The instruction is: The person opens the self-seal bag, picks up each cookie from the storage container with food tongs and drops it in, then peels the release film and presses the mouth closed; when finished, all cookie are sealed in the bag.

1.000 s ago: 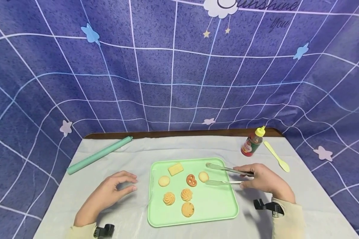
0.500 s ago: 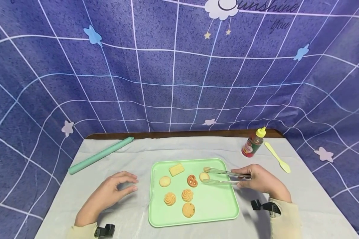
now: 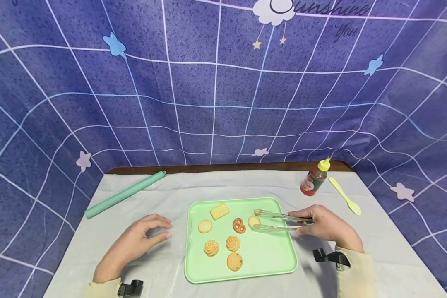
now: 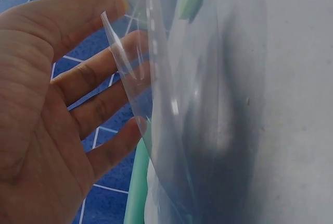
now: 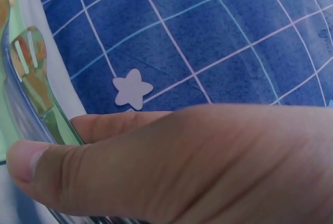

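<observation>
Blue grid-patterned fabric (image 3: 195,120) fills the upper frame, a white cloud (image 3: 270,16) printed at top centre. Below it, white cloth (image 3: 208,185) covers a brown-edged table (image 3: 208,168).

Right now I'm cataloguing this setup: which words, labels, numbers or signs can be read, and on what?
"unshine", its first letter cut off: on the blue backdrop.
"You": on the same backdrop, below.
Label on the yellow-capped squeeze bottle: too small to read.

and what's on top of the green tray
The green tray holds a pretzel, a rectangular biscuit, two swirled cookies, two plain round cookies and a dark-spotted cookie. Metal tongs overlap the right-hand plain one; tray surface under the cookies is hidden.
</observation>
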`<action>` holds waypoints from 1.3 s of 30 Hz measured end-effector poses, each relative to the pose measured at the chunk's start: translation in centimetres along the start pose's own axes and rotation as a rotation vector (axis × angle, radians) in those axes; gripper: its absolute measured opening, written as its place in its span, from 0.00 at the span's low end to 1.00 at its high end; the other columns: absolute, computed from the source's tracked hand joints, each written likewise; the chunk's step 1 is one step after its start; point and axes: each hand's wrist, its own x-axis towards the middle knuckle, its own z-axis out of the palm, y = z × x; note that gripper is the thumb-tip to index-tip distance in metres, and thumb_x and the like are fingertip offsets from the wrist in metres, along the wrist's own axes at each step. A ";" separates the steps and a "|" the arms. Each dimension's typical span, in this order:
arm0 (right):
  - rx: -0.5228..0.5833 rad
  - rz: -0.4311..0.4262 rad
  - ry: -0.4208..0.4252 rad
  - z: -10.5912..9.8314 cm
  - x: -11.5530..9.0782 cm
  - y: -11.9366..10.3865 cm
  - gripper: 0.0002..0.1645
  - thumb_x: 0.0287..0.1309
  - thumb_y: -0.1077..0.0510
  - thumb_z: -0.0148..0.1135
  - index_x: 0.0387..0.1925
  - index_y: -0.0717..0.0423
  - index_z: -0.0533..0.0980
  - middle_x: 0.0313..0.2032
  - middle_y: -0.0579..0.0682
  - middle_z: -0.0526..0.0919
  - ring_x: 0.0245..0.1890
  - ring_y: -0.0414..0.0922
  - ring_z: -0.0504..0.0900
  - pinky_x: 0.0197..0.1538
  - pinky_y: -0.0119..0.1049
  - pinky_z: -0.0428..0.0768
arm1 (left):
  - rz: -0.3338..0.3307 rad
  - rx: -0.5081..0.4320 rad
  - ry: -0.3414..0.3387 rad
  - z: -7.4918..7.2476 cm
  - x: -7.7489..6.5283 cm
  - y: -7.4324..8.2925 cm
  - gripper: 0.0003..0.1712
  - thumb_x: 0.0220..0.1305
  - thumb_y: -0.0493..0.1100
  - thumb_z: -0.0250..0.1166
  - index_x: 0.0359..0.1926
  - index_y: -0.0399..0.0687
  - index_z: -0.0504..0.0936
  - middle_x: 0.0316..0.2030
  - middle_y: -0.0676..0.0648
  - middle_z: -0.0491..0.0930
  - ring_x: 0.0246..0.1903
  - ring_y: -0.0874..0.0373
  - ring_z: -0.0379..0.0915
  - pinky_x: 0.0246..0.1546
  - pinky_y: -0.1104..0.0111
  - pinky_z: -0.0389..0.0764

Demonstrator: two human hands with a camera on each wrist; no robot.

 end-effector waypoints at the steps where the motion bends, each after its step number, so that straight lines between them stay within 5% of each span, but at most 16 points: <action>1: 0.004 -0.004 -0.001 0.1 0.1 0.1 0.28 0.52 0.60 0.79 0.56 0.57 0.83 0.48 0.48 0.87 0.42 0.44 0.83 0.47 0.40 0.82 | 0.004 -0.004 0.004 0.0 0.0 0.1 0.11 0.59 0.46 0.77 0.43 0.55 0.90 0.47 0.58 0.83 0.50 0.59 0.79 0.55 0.71 0.74; 13: 0.087 0.009 -0.023 0.6 0.6 0.5 0.26 0.53 0.62 0.77 0.56 0.58 0.83 0.46 0.50 0.88 0.34 0.38 0.80 0.40 0.34 0.80 | -0.023 -0.001 -0.017 0.0 -0.1 0.0 0.12 0.59 0.48 0.77 0.44 0.55 0.90 0.47 0.59 0.83 0.50 0.60 0.79 0.55 0.64 0.77; 19: 0.089 0.011 -0.005 0.2 0.3 0.0 0.26 0.55 0.62 0.76 0.56 0.59 0.83 0.43 0.46 0.88 0.32 0.39 0.80 0.35 0.34 0.80 | -0.010 -0.005 -0.012 0.0 -0.1 -0.2 0.13 0.59 0.49 0.77 0.45 0.56 0.89 0.48 0.57 0.84 0.51 0.60 0.78 0.56 0.71 0.74; 24: 0.106 -0.036 0.037 0.3 0.6 -0.6 0.26 0.57 0.60 0.76 0.58 0.57 0.82 0.45 0.49 0.88 0.36 0.39 0.83 0.39 0.35 0.82 | 0.004 -0.011 -0.009 0.0 -0.1 -0.3 0.12 0.59 0.48 0.77 0.45 0.57 0.89 0.48 0.57 0.83 0.51 0.60 0.78 0.56 0.77 0.70; 30: 0.057 -0.142 0.120 1.0 1.5 -2.0 0.26 0.58 0.60 0.75 0.58 0.56 0.82 0.39 0.43 0.88 0.35 0.40 0.85 0.38 0.37 0.83 | -0.004 0.001 -0.013 -0.1 0.0 -0.1 0.12 0.59 0.49 0.77 0.45 0.58 0.89 0.47 0.58 0.83 0.51 0.61 0.78 0.56 0.71 0.74; 35: 0.005 -0.206 0.129 2.4 2.8 -3.6 0.25 0.58 0.59 0.75 0.58 0.54 0.83 0.50 0.43 0.86 0.49 0.42 0.84 0.51 0.41 0.82 | -0.015 0.002 -0.022 -0.1 0.0 -0.1 0.13 0.60 0.50 0.76 0.45 0.55 0.89 0.47 0.57 0.84 0.51 0.61 0.78 0.55 0.63 0.76; 39: -0.005 -0.238 0.093 3.7 3.8 -4.6 0.25 0.58 0.58 0.75 0.58 0.53 0.83 0.54 0.43 0.84 0.50 0.45 0.84 0.46 0.40 0.83 | -0.017 0.003 -0.022 0.0 -0.1 -0.2 0.13 0.60 0.50 0.76 0.45 0.55 0.89 0.47 0.58 0.83 0.51 0.61 0.78 0.55 0.64 0.76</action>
